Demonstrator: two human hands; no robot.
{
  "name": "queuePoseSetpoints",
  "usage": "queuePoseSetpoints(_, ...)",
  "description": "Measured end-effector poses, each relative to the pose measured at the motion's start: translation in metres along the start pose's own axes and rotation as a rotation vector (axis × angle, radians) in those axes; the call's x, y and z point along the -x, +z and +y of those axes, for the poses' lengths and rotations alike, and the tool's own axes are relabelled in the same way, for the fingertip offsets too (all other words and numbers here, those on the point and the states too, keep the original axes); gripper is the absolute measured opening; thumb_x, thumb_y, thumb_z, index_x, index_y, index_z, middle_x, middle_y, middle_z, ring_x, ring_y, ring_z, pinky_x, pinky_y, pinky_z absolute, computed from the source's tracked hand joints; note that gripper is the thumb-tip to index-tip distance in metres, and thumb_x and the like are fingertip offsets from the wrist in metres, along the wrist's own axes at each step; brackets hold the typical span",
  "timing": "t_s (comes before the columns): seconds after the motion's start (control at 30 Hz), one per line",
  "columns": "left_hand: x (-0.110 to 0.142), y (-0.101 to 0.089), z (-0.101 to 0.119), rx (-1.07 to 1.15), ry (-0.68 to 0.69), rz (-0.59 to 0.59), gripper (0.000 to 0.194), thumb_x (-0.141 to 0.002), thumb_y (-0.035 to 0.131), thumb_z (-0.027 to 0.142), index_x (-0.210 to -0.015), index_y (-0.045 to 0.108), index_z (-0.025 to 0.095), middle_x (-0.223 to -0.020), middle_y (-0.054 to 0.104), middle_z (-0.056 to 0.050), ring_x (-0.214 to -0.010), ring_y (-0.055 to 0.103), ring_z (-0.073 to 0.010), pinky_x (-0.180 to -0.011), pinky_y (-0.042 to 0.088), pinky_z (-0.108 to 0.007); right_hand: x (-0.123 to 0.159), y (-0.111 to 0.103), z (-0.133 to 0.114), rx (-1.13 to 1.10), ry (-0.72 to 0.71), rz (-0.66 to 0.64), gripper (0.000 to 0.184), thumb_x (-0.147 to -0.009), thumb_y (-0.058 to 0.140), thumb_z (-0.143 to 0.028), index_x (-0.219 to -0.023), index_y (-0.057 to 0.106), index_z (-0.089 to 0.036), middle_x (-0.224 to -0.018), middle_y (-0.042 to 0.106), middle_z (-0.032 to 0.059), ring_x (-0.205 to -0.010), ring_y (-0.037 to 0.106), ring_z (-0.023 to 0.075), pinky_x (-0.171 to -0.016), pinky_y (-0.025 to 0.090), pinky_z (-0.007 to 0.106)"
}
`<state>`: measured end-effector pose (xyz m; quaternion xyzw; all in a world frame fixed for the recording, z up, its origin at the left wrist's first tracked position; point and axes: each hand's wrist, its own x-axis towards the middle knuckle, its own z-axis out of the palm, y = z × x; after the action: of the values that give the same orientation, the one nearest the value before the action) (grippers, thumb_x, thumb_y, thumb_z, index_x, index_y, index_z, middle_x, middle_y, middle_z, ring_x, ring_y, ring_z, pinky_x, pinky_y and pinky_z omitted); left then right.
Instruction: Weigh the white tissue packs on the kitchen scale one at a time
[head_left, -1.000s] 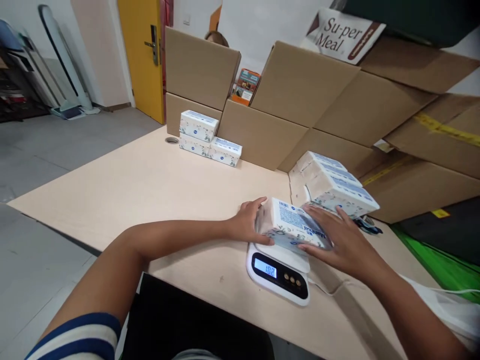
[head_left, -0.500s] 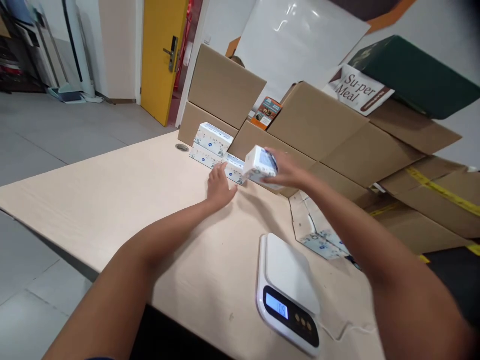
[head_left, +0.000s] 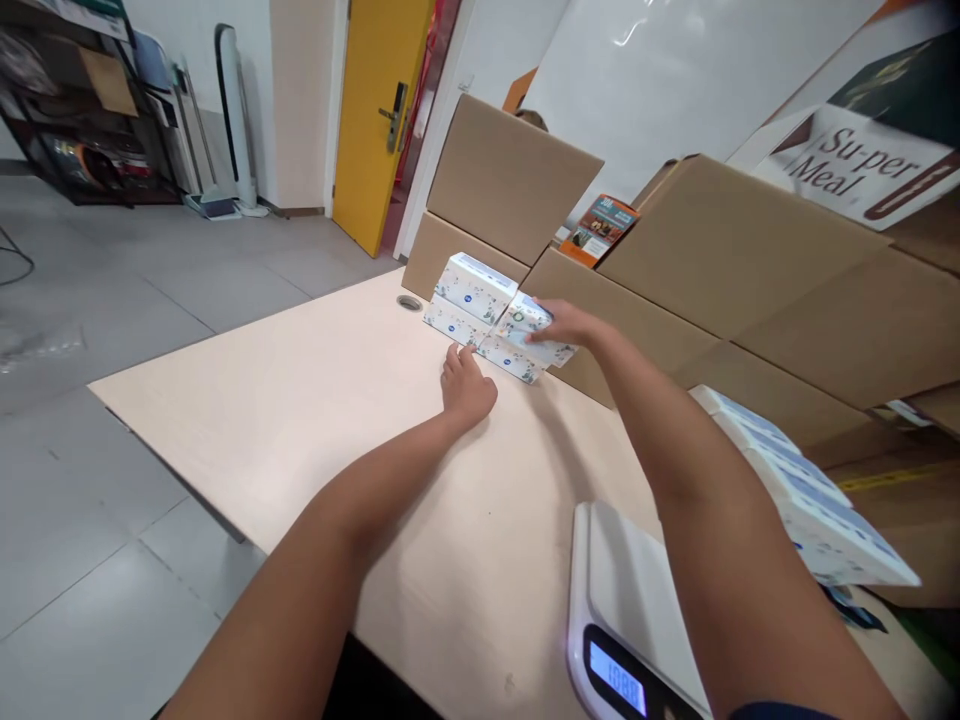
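**While gripping a white, blue-marked, floral-printed rectangular pack (head_left: 525, 318) in the right hand (head_left: 564, 322), reaching with the empty left hand (head_left: 468, 388) toward the same stack**

Pinches the pack between the right thumb, at the near side, and the fingers, over the top. Holds it directly above a matching lower right pack (head_left: 508, 359), just beside a matching upper left pack (head_left: 474, 287), itself set on a lower left pack (head_left: 454, 321). Cannot tell whether the gripped pack bears fully on the one below. Curls the left fingers loosely, unclenched around nothing, at the front bottom edge of the lower packs; cannot be sure of contact there.

Stretches both bare forearms over a pale wood-toned table (head_left: 322, 440), passing the right one partly in front of a white, round-cornered digital scale (head_left: 630, 570) with a lit blue display (head_left: 616, 680), too blurred to read surely. Shows bare plate on the visible part of the scale.

Farther right, lined up together: a group of white and blue floral packs (head_left: 817, 495). Behind the stack: large brown cardboard boxes (head_left: 517, 180), with an orange and blue printed box (head_left: 600, 230) leaning among them and a white "Su-per Meal" bag (head_left: 847, 165) on top. Beyond the table: a yellow door (head_left: 381, 120) with a dark handle.
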<state>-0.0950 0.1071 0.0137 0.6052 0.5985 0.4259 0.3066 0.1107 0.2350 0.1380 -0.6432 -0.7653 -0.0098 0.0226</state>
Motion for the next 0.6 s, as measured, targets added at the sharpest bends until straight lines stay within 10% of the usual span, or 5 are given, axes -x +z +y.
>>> queuePoseSetpoints(0.6, 0.0001, -0.004, 0.0041, -0.113, 0.02, -0.067, 0.062, -0.1, 0.056, 0.004, -0.161, 0.048, 0.01, -0.185, 0.034, -0.023, -0.174, 0.038, -0.0343, -0.143, 0.035, -0.046, -0.0057, 0.009, -0.0058, -0.101, 0.106, -0.01, 0.105, -0.085, 0.094, -0.035, -0.179, 0.047, -0.022, -0.184, 0.047, 0.0158, -0.166, 0.054, 0.0378, -0.14, 0.043, 0.051)
